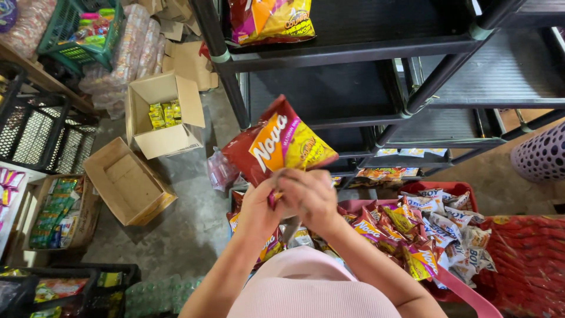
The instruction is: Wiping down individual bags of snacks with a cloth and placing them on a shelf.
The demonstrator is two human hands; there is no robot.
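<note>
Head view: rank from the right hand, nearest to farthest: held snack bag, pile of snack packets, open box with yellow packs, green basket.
1. Snack bag: red and yellow, pinched at its bottom edge by the right hand and left hand.
2. Pile of snack packets: just right of the hand, lower.
3. Open cardboard box with yellow packs: up and left, on the floor.
4. Green basket: far top-left corner.

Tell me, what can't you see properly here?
- Head view: the snack bag's bottom edge is hidden by the left hand and right hand.
- The red basket's inside is buried under snack packs.
- The purple basket is cut off by the right edge.
</note>
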